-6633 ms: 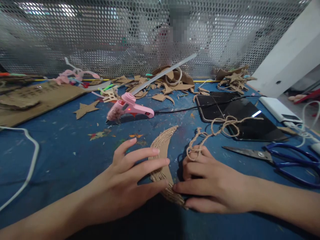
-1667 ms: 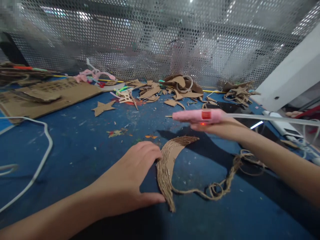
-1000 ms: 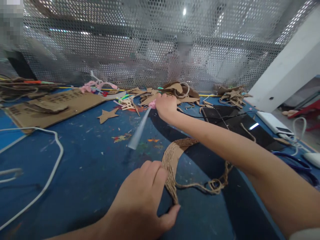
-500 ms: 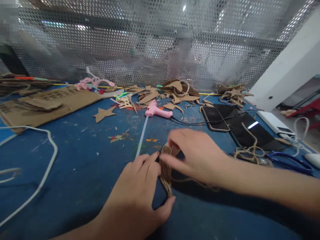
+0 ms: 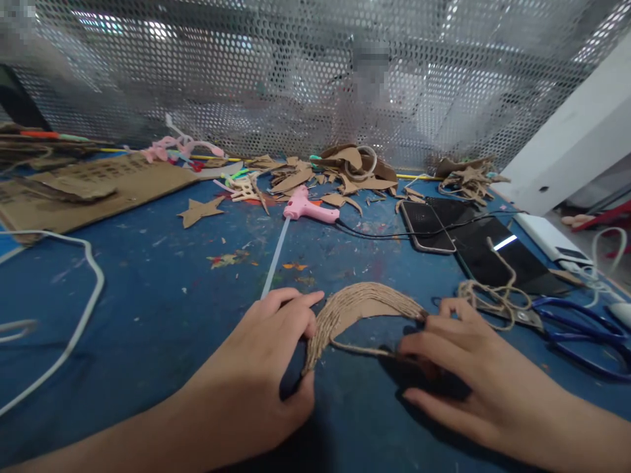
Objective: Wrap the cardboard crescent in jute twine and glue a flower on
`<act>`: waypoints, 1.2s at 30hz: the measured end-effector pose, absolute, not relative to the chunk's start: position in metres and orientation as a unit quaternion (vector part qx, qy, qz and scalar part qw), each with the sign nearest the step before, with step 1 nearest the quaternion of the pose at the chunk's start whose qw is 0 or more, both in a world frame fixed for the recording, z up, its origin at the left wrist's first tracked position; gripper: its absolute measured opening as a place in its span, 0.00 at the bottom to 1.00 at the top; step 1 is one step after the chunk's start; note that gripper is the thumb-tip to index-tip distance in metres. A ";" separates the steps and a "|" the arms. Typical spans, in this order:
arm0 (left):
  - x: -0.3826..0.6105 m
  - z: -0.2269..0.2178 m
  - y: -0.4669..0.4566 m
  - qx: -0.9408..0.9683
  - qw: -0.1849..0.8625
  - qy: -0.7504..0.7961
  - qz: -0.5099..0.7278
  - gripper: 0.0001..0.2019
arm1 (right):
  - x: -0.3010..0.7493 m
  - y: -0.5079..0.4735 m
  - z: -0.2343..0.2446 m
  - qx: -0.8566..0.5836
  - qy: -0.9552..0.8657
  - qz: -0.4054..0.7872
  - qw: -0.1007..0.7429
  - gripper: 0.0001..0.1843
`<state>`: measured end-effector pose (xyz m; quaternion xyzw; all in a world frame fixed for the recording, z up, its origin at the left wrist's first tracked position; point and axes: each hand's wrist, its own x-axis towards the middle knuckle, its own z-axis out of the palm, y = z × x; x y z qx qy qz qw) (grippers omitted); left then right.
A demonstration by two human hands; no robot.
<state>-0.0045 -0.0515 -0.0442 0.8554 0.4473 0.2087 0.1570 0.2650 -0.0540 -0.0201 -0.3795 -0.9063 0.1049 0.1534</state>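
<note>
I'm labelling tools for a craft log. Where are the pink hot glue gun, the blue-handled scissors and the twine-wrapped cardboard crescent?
pink hot glue gun [image 5: 306, 209]: head view, on its body.
blue-handled scissors [image 5: 582, 328]: head view, on the handles.
twine-wrapped cardboard crescent [image 5: 355, 303]: head view, on its wrapped middle.

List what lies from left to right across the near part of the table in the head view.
White cable → left hand → twine-wrapped crescent → right hand → scissors.
</note>
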 end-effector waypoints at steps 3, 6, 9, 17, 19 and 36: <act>-0.004 -0.045 -0.047 0.844 0.185 0.459 0.209 0.13 | 0.278 -0.049 -0.019 -0.373 -0.913 0.043 0.160 0.08; -0.004 -0.046 -0.043 0.846 0.200 0.455 0.192 0.13 | 0.290 -0.047 -0.018 -0.378 -0.912 -0.013 0.160 0.07; -0.004 -0.046 -0.041 0.846 0.202 0.457 0.186 0.12 | 0.296 -0.043 -0.016 -0.368 -0.912 -0.029 0.177 0.09; 0.002 -0.044 -0.042 0.844 0.190 0.454 0.214 0.09 | 0.287 -0.034 -0.033 -0.325 -0.924 0.019 0.203 0.07; 0.003 -0.044 -0.043 0.846 0.192 0.450 0.211 0.10 | 0.286 -0.032 -0.036 -0.332 -0.923 0.016 0.194 0.07; 0.026 -0.030 -0.030 0.892 0.145 0.385 0.189 0.05 | 0.269 -0.031 -0.038 -0.271 -0.953 0.017 0.131 0.23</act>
